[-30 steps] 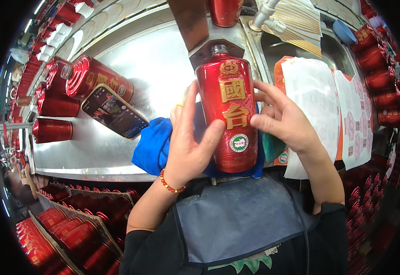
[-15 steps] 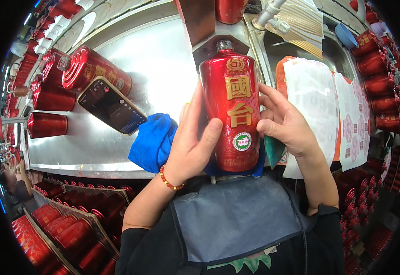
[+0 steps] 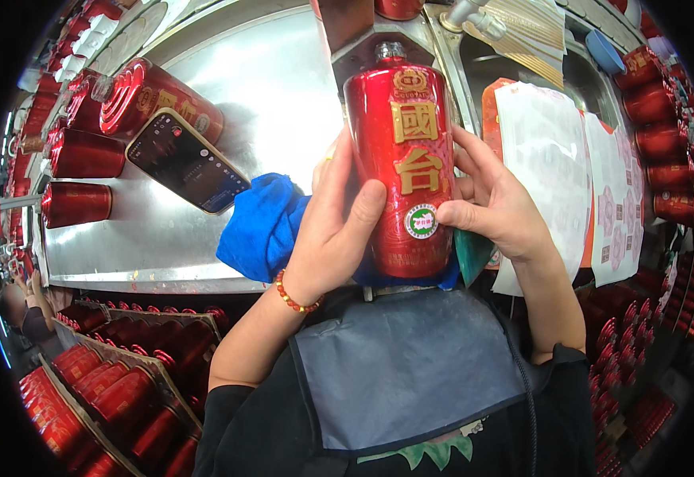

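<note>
A glossy red bottle (image 3: 398, 163) with raised gold characters stands between my hands, its neck pointing away from me. My left hand (image 3: 337, 226) wraps its left side, the thumb lying on the front. On the right side my right hand (image 3: 506, 205) grips it. The right thumb rests on the front at the edge of a round white-and-green sticker (image 3: 421, 221). Beside my left wrist lies a crumpled blue cloth (image 3: 258, 226). White label sheets (image 3: 539, 175) with pinkish prints lie to the right of my right hand.
On the metal worktop (image 3: 148, 246), a phone (image 3: 188, 161) lies near another red bottle (image 3: 160, 99) on its side. A faucet (image 3: 474, 17) and sink (image 3: 482, 67) are at the far right, with a blue bowl (image 3: 604, 52) beyond. Crates of red bottles (image 3: 120, 389) stand below left.
My right thumb has moved onto the edge of the round sticker. The whole view has shifted slightly, and both hands still hold the bottle.
</note>
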The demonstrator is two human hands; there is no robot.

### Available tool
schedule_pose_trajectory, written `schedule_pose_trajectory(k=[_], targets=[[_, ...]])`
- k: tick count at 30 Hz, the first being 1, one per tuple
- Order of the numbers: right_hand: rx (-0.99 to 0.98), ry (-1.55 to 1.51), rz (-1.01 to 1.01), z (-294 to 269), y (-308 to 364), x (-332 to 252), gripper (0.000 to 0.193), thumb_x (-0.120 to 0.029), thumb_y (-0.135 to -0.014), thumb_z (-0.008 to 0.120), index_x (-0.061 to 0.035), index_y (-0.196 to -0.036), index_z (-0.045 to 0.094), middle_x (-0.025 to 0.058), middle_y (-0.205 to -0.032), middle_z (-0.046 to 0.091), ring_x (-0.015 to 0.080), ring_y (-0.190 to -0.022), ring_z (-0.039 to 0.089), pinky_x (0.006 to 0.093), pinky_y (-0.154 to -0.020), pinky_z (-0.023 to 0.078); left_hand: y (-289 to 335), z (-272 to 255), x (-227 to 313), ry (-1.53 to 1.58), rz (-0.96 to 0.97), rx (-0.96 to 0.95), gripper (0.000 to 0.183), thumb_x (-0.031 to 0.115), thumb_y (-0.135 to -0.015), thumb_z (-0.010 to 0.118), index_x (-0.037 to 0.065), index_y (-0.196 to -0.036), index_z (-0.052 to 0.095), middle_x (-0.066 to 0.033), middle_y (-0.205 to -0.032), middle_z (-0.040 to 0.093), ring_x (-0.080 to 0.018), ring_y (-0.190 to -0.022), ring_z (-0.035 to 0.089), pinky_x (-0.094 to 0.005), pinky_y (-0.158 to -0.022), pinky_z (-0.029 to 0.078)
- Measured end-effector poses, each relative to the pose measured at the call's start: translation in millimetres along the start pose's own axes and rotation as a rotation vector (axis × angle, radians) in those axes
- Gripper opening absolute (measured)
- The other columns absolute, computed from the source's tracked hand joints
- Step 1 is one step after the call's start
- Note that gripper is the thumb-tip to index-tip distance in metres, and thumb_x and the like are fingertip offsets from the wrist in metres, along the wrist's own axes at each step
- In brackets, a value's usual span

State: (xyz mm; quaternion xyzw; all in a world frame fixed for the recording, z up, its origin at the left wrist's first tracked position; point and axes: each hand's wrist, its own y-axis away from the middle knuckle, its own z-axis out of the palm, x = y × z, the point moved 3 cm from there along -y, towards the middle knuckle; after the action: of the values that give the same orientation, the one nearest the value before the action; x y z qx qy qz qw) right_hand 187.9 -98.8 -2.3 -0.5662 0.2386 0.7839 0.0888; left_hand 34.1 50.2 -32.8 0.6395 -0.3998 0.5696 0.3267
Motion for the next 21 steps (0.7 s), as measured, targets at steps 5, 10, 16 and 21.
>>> schedule_pose_trajectory(k=[5,10,16,21], targets=[[-0.039,-0.105,0.06,-9,5,1,0.088,-0.015,-0.087,0.083,0.0021,-0.157,0.033,0.0167,-0.139,0.054,0.0125,-0.097,0.066,0.0246,-0.085,0.054,10,-5,-10,0.085,-0.042,-0.017,0.068,0.03,-0.108,0.052,-0.004,-0.16,0.026,-0.0211,-0.162,0.033,-0.0329,-0.151,0.03,-0.0422,-0.124,0.022],[-0.025,-0.026,0.041,-8,14,10,0.083,-0.016,-0.088,0.083,0.0022,-0.155,0.038,0.0135,-0.14,0.055,0.0079,-0.091,0.065,0.0233,-0.082,0.053,14,-2,-4,0.031,-0.062,-0.051,0.07,0.03,-0.107,0.054,-0.004,-0.16,0.025,-0.0202,-0.163,0.033,-0.032,-0.151,0.03,-0.0417,-0.124,0.022],[0.009,0.022,0.011,-5,13,7,0.083,-0.017,-0.085,0.085,0.0017,-0.153,0.042,0.0131,-0.138,0.057,0.005,-0.079,0.061,0.0205,-0.074,0.051,12,-1,0,0.109,-0.072,-0.046,0.068,0.032,-0.109,0.05,-0.004,-0.16,0.025,-0.0173,-0.16,0.037,-0.0263,-0.148,0.034,-0.039,-0.122,0.026],[-0.021,0.0,-0.004,-7,10,14,0.087,-0.018,-0.082,0.087,0.0012,-0.153,0.042,0.0133,-0.139,0.055,0.0036,-0.076,0.058,0.0187,-0.071,0.049,13,6,8,0.22,-0.054,-0.002,0.065,0.039,-0.112,0.043,-0.002,-0.159,0.027,-0.0119,-0.154,0.046,-0.0191,-0.14,0.045,-0.0346,-0.117,0.036]])
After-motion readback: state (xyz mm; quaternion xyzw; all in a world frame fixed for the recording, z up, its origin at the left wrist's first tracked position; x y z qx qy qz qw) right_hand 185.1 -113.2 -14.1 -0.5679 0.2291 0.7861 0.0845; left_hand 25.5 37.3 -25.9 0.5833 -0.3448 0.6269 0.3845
